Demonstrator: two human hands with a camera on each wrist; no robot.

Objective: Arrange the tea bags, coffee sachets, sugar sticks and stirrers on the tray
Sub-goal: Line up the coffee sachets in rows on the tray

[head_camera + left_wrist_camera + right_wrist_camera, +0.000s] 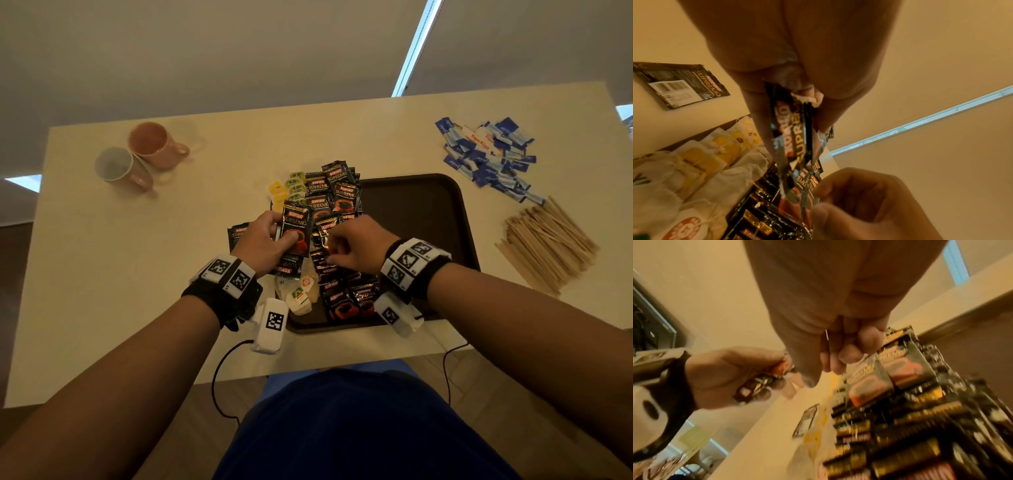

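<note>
My left hand grips a small stack of black Kopiko coffee sachets upright, just left of the brown tray. In the left wrist view the stack shows between thumb and fingers. My right hand hovers over the rows of coffee sachets on the tray, fingers curled; the right wrist view shows a thin sachet edge pinched between thumb and fingers. Tea bags lie along the tray's left side, more tea bags near its front. One sachet lies on the table to the left.
Blue sugar sticks lie heaped at the table's back right. Wooden stirrers are piled right of the tray. Two mugs stand at the back left. The tray's right half is bare.
</note>
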